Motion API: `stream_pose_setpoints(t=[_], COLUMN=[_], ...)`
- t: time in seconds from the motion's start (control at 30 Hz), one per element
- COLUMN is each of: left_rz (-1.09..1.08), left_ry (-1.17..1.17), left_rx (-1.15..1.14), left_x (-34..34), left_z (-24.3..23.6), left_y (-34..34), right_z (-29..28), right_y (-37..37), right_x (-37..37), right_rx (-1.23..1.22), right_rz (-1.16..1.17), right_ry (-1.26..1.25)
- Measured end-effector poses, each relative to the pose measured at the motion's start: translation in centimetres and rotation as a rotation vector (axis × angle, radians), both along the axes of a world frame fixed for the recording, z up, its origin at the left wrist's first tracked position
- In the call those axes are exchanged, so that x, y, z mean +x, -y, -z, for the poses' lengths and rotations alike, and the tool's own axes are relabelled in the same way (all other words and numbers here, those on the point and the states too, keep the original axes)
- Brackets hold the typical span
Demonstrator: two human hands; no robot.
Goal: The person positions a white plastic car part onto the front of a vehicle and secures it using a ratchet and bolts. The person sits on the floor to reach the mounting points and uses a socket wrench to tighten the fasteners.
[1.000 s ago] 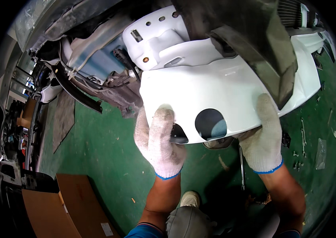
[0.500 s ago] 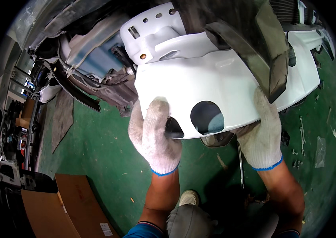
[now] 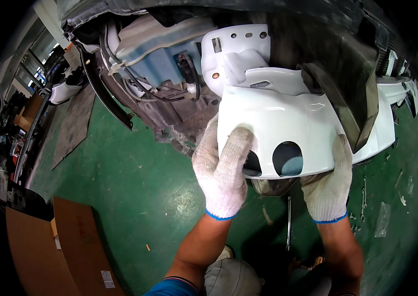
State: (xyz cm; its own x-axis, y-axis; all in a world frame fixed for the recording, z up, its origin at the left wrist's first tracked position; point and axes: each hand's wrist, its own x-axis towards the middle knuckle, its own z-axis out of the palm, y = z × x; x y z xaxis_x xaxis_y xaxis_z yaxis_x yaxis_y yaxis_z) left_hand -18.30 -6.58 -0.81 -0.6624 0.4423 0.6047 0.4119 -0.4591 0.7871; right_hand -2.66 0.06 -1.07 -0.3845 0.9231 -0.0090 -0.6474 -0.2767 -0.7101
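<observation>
My left hand [image 3: 221,165], in a pale knit glove with a blue cuff, grips the left end of a white body panel [image 3: 275,116] that has dark openings along its lower part. My right hand [image 3: 331,175], gloved alike, holds the panel's lower right side, thumb on the front and fingers mostly hidden beneath. Behind the panel stands a white bracket piece [image 3: 236,47] with several holes. A dark angled plastic piece [image 3: 352,101] overlaps the panel's right side. To the left, in the opened car body, are a bluish translucent reservoir [image 3: 155,64] and black hoses.
A long metal bar [image 3: 289,222] lies on the green floor [image 3: 135,187], with wrenches [image 3: 364,197] and a plastic bag [image 3: 383,219] at the right. An open cardboard box [image 3: 71,246] is at the lower left; a flat grey sheet [image 3: 71,133] and stacked car parts line the left side.
In the picture the white panel and both hands have shifted right and a little down. The view has swung, showing more of the reservoir and car body. Both hands still grip the panel.
</observation>
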Motion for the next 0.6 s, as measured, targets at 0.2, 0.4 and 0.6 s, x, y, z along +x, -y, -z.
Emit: stream_pose_setpoints(t=[0.2, 0.4, 0.6], left_rz=[0.132, 0.294, -0.064], left_ry=[0.302, 0.28, 0.029], left_rx=[0.0, 0.096, 0.064], left_x=[-0.3, 0.9, -2.9], left_z=[0.2, -1.4, 4.2], left_y=[0.5, 0.1, -0.1], right_z=[0.4, -0.1, 2.5], right_y=[0.3, -0.4, -2.0], right_x=[-0.9, 0.9, 2.8], right_rx=[-0.032, 0.021, 0.208], right_rz=[0.053, -0.012, -0.254], right_ry=[0.009, -0.039, 0.228])
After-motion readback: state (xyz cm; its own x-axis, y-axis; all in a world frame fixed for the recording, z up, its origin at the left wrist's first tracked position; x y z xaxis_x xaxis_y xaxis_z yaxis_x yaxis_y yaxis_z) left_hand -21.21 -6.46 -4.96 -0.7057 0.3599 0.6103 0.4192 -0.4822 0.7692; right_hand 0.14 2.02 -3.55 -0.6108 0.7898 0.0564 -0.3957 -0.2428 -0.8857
